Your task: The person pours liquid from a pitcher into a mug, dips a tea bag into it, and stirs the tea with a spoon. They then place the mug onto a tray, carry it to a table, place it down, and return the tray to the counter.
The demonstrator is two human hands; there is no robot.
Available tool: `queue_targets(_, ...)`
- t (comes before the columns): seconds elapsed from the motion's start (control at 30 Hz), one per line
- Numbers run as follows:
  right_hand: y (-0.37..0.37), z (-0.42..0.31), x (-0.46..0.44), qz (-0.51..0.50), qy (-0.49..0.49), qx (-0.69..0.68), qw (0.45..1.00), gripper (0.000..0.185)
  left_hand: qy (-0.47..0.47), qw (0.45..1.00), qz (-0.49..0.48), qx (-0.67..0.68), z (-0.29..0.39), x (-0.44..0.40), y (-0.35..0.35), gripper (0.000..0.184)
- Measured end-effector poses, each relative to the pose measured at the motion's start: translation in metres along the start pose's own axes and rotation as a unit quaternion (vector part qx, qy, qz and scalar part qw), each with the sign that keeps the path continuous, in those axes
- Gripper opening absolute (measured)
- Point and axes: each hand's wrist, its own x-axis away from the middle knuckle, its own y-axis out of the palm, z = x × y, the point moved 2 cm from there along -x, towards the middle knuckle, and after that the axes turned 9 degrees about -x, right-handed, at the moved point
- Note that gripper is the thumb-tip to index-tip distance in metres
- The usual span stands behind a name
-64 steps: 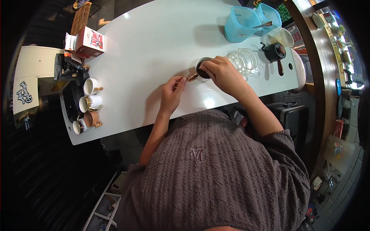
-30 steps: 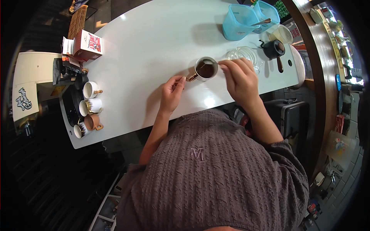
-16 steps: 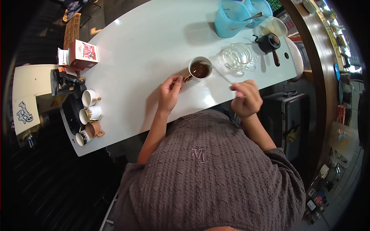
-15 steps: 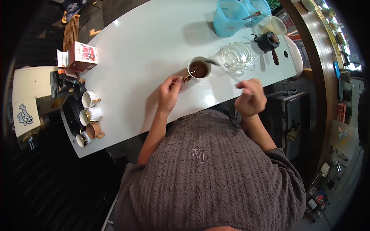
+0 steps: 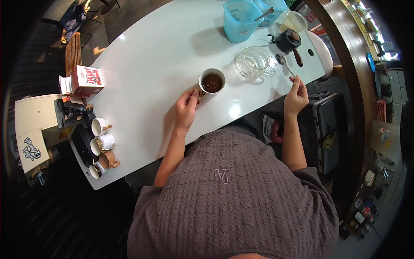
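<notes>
My left hand (image 5: 187, 108) is closed on the handle of a white cup (image 5: 223, 83) that holds brown liquid. The cup is upright at the near side of the table. My right hand (image 5: 296, 97) pinches the handle end of a metal spoon (image 5: 288, 67) at the table's right front edge. The spoon's bowl points away from me, toward a small black kettle (image 5: 288, 41) with a wooden handle. Between the cup and the spoon stands a clear glass jug (image 5: 252, 64) with a glass handle.
Two blue plastic containers (image 5: 238, 29), one with a utensil, and a translucent tub (image 5: 296, 21) stand at the back right. Several cups (image 5: 101, 144) line the left end of the white table (image 5: 151, 77), near a red and white box (image 5: 88, 81). A black case (image 5: 327, 134) is below right.
My right hand has moved right, carrying the spoon from beside the cup's rim to the table's right side. My left hand keeps hold of the cup; the whole view has shifted slightly.
</notes>
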Motion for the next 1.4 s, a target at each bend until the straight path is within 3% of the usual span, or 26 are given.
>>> queue_targets(0.33, -0.001, 0.034, -0.013, -0.012, 0.054, -0.033, 0.998, 0.025, 0.017, 1.000, 0.015, 0.005, 0.005, 0.001, 0.000, 0.023)
queue_targets(0.53, 0.001, 0.031, -0.018, -0.020, 0.057, 0.029, 0.998, 0.024, 0.025, 0.999, 0.023, 0.007, 0.011, 0.004, -0.001, 0.023)
queue_targets(0.6, 0.003, 0.014, -0.020, -0.037, 0.080, 0.266, 0.960, 0.020, 0.028, 0.999, 0.030, 0.000, 0.008, 0.003, -0.002, 0.022)
queue_targets(0.63, 0.000, 0.022, -0.022, -0.039, 0.080, 0.264, 0.960, 0.020, 0.029, 0.999, 0.032, 0.000, 0.008, 0.004, -0.002, 0.022)
queue_targets(0.7, -0.009, 0.042, -0.026, -0.071, -0.054, 0.280, 0.956, 0.018, 0.031, 0.999, 0.035, -0.005, 0.008, 0.004, -0.001, 0.022)
queue_targets(0.93, -0.012, 0.038, -0.028, -0.107, -0.098, 0.320, 0.936, 0.016, 0.041, 0.998, 0.054, -0.010, 0.001, 0.008, 0.001, 0.022)
queue_targets(1.1, -0.014, 0.045, -0.027, -0.115, -0.181, 0.333, 0.918, 0.015, 0.008, 0.998, 0.063, -0.025, 0.001, 0.013, 0.002, 0.023)
queue_targets(1.4, -0.015, 0.050, -0.028, -0.117, -0.146, 0.329, 0.926, 0.016, 0.006, 0.994, 0.106, -0.018, -0.006, 0.015, -0.002, 0.024)
